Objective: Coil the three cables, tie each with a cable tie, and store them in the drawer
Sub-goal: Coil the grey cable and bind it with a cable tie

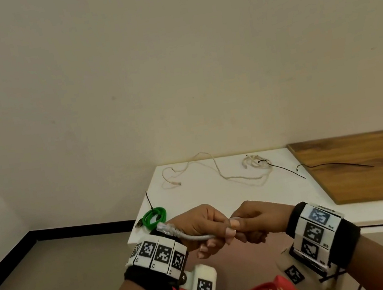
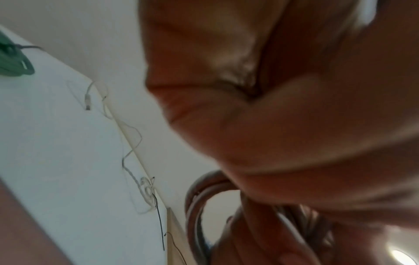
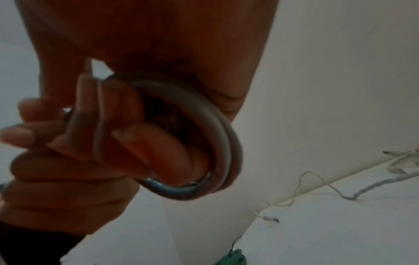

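Both hands hold a grey cable (image 1: 195, 236) in front of the white table (image 1: 206, 197). My left hand (image 1: 212, 235) curls round it, and the clear plug end (image 1: 166, 227) sticks out to the left. My right hand (image 1: 245, 224) grips the same cable; in the right wrist view its fingers pass through the grey coil (image 3: 217, 136). The coil's loops (image 2: 197, 206) also show under my left palm. A green cable (image 1: 154, 216), coiled and bound by a black tie, lies at the table's near left corner. A white cable (image 1: 217, 174) lies loose across the back.
Two black cable ties (image 1: 287, 171) (image 1: 334, 165) lie at the back right, one reaching onto a wooden board (image 1: 377, 165) on the right. The wall stands directly behind the table. Bare floor (image 1: 56, 279) lies to the left.
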